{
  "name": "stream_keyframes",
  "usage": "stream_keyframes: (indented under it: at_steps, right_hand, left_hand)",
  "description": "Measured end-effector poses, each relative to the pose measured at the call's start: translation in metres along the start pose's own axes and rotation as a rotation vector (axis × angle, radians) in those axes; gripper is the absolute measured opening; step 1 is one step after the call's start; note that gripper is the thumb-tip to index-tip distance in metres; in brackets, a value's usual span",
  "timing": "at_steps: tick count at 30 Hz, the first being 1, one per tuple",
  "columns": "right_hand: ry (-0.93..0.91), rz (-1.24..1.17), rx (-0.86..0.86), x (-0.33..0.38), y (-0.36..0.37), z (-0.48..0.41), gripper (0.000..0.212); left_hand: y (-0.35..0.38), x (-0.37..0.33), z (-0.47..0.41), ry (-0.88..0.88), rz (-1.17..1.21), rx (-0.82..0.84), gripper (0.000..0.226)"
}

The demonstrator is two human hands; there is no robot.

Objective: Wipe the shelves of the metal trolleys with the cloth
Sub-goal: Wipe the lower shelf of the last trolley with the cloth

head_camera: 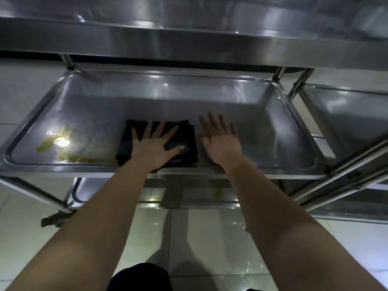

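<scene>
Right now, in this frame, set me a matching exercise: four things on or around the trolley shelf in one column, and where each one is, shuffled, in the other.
Things
1. left hand
2. right hand
3. yellow spill
4. second trolley

Places
A. at the right edge of the view, beside the shelf
B. flat on the dark cloth
C. on the left part of the shelf
D. fingers spread over bare metal, right of the cloth

Pairs: 1-B, 2-D, 3-C, 4-A
</scene>
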State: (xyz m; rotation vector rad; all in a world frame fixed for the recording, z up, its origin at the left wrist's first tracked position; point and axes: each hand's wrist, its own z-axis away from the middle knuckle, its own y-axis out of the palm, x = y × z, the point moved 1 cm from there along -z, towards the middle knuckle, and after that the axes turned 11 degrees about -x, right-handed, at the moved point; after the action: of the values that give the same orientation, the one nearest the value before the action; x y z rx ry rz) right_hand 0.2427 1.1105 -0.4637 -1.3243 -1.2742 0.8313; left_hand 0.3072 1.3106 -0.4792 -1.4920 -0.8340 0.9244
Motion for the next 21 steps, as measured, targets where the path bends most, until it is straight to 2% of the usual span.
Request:
stream_keyframes:
  at_steps: [2,3,8,12,14,21]
  right_hand:
    - [0.076,-0.184,0.054,0.026,0.016,-0.013,0.053]
    - [0.103,-0.202,0.064,0.032,0.024,-0.015,0.053]
    - [0.087,-0.078,0.060,0.028,0.039,-0.012,0.051]
    - [0.045,0.020,0.118,0.033,0.036,-0.013,0.053]
    - [0.049,0.052,0.138,0.036,0.037,-0.014,0.055]
    - [0.070,0.112,0.143,0.032,0.036,-0.017,0.052]
  left_hand:
    - [-0.001,0.001,0.000,-0.003,0.010,0.014,0.075]
    - [-0.001,0.001,0.000,-0.001,0.015,0.016,0.076]
    - [0.001,0.019,0.000,0.044,0.052,0.014,0.076]
    - [-0.007,0.068,0.005,-0.007,0.075,0.046,0.086]
    - [-0.007,0.074,0.007,-0.020,0.024,0.062,0.083]
    - [0.003,-0.008,0.006,0.067,0.005,0.070,0.075]
